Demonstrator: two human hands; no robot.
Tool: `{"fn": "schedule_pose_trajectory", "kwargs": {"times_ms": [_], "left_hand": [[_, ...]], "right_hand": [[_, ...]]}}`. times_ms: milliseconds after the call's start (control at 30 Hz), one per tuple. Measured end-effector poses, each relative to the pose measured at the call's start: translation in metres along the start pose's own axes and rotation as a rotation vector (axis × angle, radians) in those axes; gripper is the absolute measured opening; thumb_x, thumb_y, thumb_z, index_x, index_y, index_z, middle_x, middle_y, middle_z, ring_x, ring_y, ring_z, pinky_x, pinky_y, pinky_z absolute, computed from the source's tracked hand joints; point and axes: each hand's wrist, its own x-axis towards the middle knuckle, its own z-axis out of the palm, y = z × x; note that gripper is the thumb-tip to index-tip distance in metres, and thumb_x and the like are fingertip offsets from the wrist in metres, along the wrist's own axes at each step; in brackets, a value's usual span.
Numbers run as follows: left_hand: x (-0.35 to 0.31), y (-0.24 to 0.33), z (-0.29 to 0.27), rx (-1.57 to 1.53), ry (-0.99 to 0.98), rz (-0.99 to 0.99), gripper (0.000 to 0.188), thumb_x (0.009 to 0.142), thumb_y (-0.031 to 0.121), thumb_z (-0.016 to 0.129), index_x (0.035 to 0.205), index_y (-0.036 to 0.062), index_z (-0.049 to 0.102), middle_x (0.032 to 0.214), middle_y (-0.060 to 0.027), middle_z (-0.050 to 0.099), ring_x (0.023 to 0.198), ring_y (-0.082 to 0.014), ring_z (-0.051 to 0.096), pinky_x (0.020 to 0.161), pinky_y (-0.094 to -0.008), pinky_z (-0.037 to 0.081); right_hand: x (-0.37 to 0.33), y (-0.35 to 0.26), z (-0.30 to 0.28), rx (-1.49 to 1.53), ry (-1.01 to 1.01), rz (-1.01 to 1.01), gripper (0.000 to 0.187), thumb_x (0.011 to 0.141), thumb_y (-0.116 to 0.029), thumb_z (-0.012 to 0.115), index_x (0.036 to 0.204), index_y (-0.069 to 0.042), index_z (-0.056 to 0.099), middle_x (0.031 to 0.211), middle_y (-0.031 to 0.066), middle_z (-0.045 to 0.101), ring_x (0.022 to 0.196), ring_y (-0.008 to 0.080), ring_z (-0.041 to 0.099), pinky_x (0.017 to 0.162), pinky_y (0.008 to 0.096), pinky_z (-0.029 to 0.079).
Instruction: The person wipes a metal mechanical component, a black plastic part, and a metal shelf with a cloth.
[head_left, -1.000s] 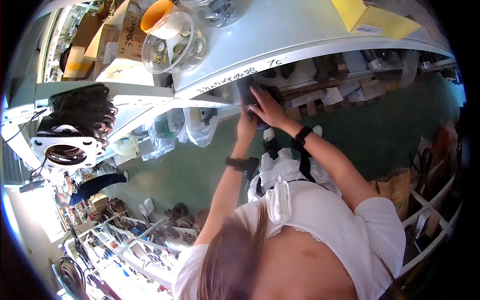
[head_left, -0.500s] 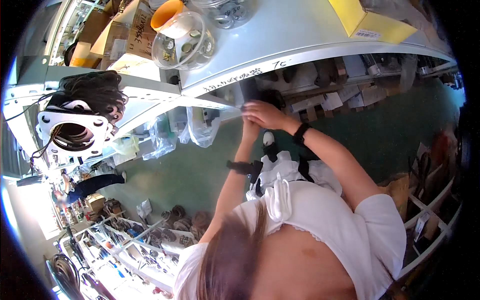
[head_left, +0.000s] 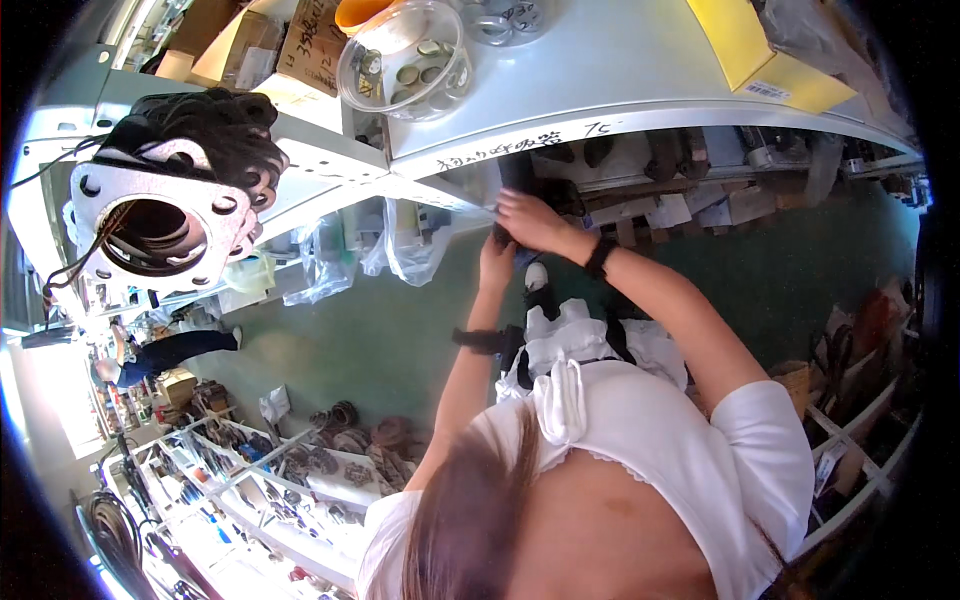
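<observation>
Since a second ago my view has tipped: the grey shelf (head_left: 600,70) now sits higher in the picture, and the round metal flange (head_left: 150,225) with its black gaskets has grown larger at my left. My right hand (head_left: 530,222) lay flat with spread fingers on the dark object (head_left: 518,172) a second ago — now it curls over the object's lower end just under the shelf's front edge, fingers bent around it. My left hand (head_left: 495,262) has stayed right beneath, reaching up to the same dark thing, touching or nearly touching my right.

What the dark object is I cannot make out; it is in shadow below the shelf lip and my right hand covers most of it. Whether my left fingers grip it or only steady it from below is hidden too — I cannot tell. The clear tub of metal rings (head_left: 405,60) and the yellow box (head_left: 770,60) on the shelf top are cut off at the upper rim. Clear plastic bags (head_left: 405,245) hang just left of my hands.
</observation>
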Motion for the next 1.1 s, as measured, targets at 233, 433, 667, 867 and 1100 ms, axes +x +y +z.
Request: {"fn": "schedule_pose_trajectory", "kwargs": {"times_ms": [233, 433, 667, 867, 1100], "left_hand": [[-0.022, -0.011, -0.024, 0.128, 0.013, -0.096, 0.036, 0.073, 0.010, 0.058, 0.106, -0.0037, 0.054, 0.087, -0.0134, 0.062, 0.077, -0.0190, 0.060, 0.070, -0.0289, 0.046], [-0.033, -0.011, -0.024, 0.174, 0.045, -0.129, 0.032, 0.072, 0.014, 0.063, 0.099, -0.0029, 0.057, 0.079, -0.0121, 0.063, 0.071, -0.0169, 0.059, 0.065, -0.0276, 0.045], [-0.027, 0.011, -0.012, 0.062, 0.005, 0.047, 0.023, 0.076, 0.004, 0.060, 0.096, -0.0040, 0.051, 0.077, -0.0060, 0.059, 0.069, -0.0109, 0.055, 0.063, -0.0227, 0.043], [-0.035, 0.050, -0.001, -0.027, 0.018, 0.031, 0.023, 0.073, 0.007, 0.063, 0.092, -0.0015, 0.055, 0.087, -0.0123, 0.061, 0.071, -0.0155, 0.055, 0.066, -0.0275, 0.043], [-0.048, 0.090, 0.009, 0.249, -0.025, 0.133, 0.023, 0.072, 0.004, 0.063, 0.093, 0.0005, 0.054, 0.096, -0.0108, 0.061, 0.076, -0.0193, 0.056, 0.072, -0.0278, 0.043]], "right_hand": [[-0.101, -0.021, -0.021, 0.011, -0.077, 0.366, 0.048, 0.080, -0.019, 0.051, 0.125, -0.009, 0.037, 0.131, 0.0109, 0.035, 0.117, 0.0281, 0.037, 0.098, 0.0358, 0.032], [-0.139, -0.025, -0.028, 0.004, -0.083, 0.587, 0.070, 0.081, -0.019, 0.053, 0.136, -0.014, 0.011, 0.130, 0.0114, 0.036, 0.115, 0.0295, 0.039, 0.096, 0.0364, 0.033], [-0.135, -0.014, -0.054, 0.282, 0.320, 0.744, 0.046, 0.081, -0.012, 0.055, 0.125, -0.018, 0.042, 0.106, 0.0117, 0.057, 0.085, 0.0216, 0.059, 0.069, 0.0317, 0.048], [-0.139, -0.008, -0.087, 0.521, 0.537, 0.832, 0.038, 0.079, -0.007, 0.059, 0.115, -0.016, 0.053, 0.105, 0.0098, 0.059, 0.081, 0.0196, 0.061, 0.067, 0.0301, 0.049], [-0.141, 0.001, -0.089, 0.364, 0.719, 0.726, 0.038, 0.077, -0.005, 0.060, 0.113, -0.014, 0.054, 0.101, 0.0089, 0.060, 0.085, 0.0201, 0.060, 0.070, 0.0296, 0.049]]}}
